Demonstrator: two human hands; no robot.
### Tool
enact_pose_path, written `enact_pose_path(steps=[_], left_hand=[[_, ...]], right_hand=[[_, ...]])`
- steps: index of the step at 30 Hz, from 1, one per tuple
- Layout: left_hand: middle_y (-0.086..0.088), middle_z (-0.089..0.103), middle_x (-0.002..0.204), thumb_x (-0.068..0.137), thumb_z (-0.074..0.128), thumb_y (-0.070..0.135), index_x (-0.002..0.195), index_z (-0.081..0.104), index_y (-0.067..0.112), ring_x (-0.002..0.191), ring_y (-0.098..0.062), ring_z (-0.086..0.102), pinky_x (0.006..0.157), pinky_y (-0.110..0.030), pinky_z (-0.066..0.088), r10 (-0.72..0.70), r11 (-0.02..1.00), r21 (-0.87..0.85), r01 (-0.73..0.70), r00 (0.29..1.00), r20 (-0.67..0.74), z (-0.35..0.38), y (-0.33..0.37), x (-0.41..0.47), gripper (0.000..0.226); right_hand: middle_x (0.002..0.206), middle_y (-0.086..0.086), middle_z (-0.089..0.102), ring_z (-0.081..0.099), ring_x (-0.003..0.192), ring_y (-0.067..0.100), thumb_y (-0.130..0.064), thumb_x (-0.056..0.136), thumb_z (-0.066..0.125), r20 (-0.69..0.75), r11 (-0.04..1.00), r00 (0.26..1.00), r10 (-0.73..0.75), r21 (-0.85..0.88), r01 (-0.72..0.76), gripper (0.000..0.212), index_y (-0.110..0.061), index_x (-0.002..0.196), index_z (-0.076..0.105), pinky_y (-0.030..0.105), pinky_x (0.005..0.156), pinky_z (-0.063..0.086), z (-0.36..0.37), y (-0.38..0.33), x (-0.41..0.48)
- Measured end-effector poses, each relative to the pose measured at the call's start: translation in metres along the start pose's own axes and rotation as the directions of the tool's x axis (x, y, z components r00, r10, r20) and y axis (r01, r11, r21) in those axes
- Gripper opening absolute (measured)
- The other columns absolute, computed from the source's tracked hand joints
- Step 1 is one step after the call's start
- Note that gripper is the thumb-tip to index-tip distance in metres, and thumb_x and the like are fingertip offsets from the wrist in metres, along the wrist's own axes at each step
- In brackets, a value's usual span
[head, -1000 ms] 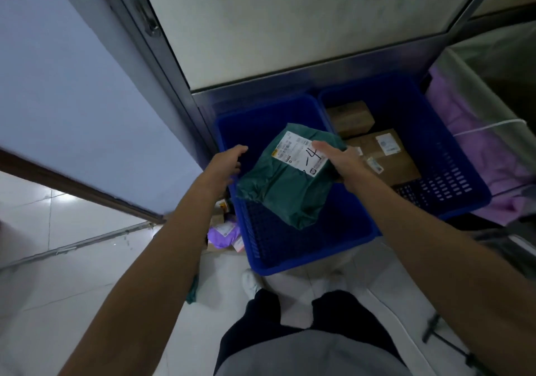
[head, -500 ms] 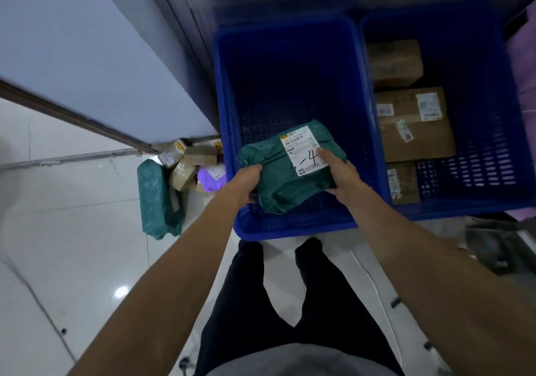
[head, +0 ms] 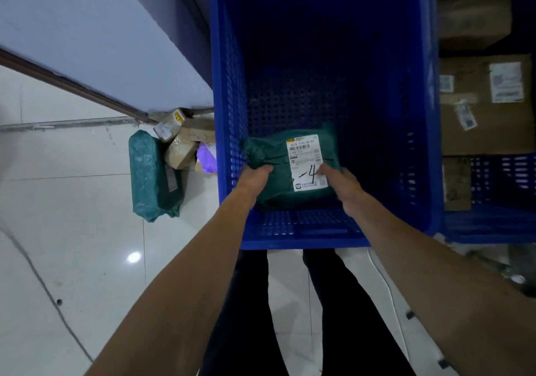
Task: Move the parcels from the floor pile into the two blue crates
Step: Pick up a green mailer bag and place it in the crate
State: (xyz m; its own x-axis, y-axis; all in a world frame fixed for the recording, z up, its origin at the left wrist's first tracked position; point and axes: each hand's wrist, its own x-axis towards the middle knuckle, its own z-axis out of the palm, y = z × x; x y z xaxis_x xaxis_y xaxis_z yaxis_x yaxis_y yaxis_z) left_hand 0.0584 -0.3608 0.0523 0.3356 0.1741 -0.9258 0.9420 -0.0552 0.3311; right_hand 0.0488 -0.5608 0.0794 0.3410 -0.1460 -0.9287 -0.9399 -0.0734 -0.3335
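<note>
You are standing over the left blue perforated plastic crate (head: 322,42), its near wall just ahead of your legs; apart from the one parcel you hold it looks empty. The second blue perforated plastic crate (head: 493,225) sits touching it on your right and already carries several brown cardboard boxes (head: 487,132).

The floor pile lies to your left, just beside the left crate's outer wall: a long dark-green plastic mailer bag (head: 150,175) nearest you, then a few small brown cardboard parcels (head: 179,149) and a small purple plastic packet (head: 207,159) wedged toward the wall.

In hand: a crumpled dark-green plastic mailer parcel (head: 278,167) with a white shipping label (head: 306,155) facing up, low inside the left crate near its front wall. Whether it rests on the crate floor cannot be told. Its long axis runs left to right, across your line of reach.

Grip state: your left hand (head: 255,177) is closed on the parcel's near-left edge, your right hand (head: 340,183) pinches the near-right edge over the label corner.

Judgement: release is the step in hand. After that, the remaining parcels lie to your left, so the left hand is the nearer one, and the long green bag's axis points away from you.
</note>
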Motion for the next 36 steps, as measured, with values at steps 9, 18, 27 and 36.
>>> enact_pose_path(steps=[9, 18, 27, 36], left_hand=[[-0.008, 0.041, 0.15, 0.084, 0.064, 0.046, 0.152, 0.025, 0.015, 0.132, -0.033, 0.045, 0.109, -0.046, 0.041, 0.0, 0.976, 0.214, 0.031, 0.99, -0.142, 0.016, -0.034, 0.065, 0.084], [-0.01, 0.038, 0.154, 0.079, 0.062, 0.049, 0.155, 0.016, 0.011, 0.135, -0.033, 0.043, 0.111, -0.045, 0.041, -0.085, 0.942, 0.318, 0.108, 0.993, -0.086, 0.023, -0.07, 0.11, 0.096], [-0.016, 0.018, 0.163, 0.1, 0.05, 0.044, 0.155, -0.004, -0.003, 0.146, -0.034, 0.028, 0.117, -0.042, 0.032, -0.054, 0.814, 0.571, 0.111, 0.992, -0.115, 0.032, -0.081, 0.129, 0.09], [-0.016, 0.051, 0.142, 0.09, 0.046, 0.056, 0.141, 0.047, 0.002, 0.122, -0.032, 0.055, 0.103, -0.042, 0.049, -0.089, 0.769, 0.623, 0.147, 0.988, -0.123, 0.034, -0.062, 0.085, 0.075]], right_hand=[[0.144, 0.015, 0.046, 0.049, 0.12, 0.03, -0.031, 0.096, 0.059, 0.014, 0.909, 0.989, 0.146, -0.396, -0.129, 0.037, -0.008, 0.125, 0.053, 0.036, 0.093, 0.041, 0.017, 0.028, 0.052], [0.145, 0.015, 0.045, 0.051, 0.123, 0.031, -0.034, 0.1, 0.05, 0.072, 0.776, 0.976, 0.204, -0.62, -0.117, 0.053, -0.007, 0.144, 0.045, 0.039, 0.099, 0.043, 0.032, 0.046, 0.091], [0.146, 0.015, 0.047, 0.052, 0.119, 0.028, -0.033, 0.104, 0.047, 0.088, 0.72, 0.976, 0.199, -0.689, -0.085, 0.05, -0.008, 0.146, 0.045, 0.033, 0.094, 0.041, 0.032, 0.052, 0.107], [0.085, 0.005, 0.056, 0.054, 0.07, 0.018, -0.036, 0.097, 0.054, 0.024, 0.593, 0.986, 0.164, -0.801, -0.079, 0.029, -0.008, 0.102, 0.057, 0.026, 0.053, 0.038, 0.034, 0.037, 0.076]])
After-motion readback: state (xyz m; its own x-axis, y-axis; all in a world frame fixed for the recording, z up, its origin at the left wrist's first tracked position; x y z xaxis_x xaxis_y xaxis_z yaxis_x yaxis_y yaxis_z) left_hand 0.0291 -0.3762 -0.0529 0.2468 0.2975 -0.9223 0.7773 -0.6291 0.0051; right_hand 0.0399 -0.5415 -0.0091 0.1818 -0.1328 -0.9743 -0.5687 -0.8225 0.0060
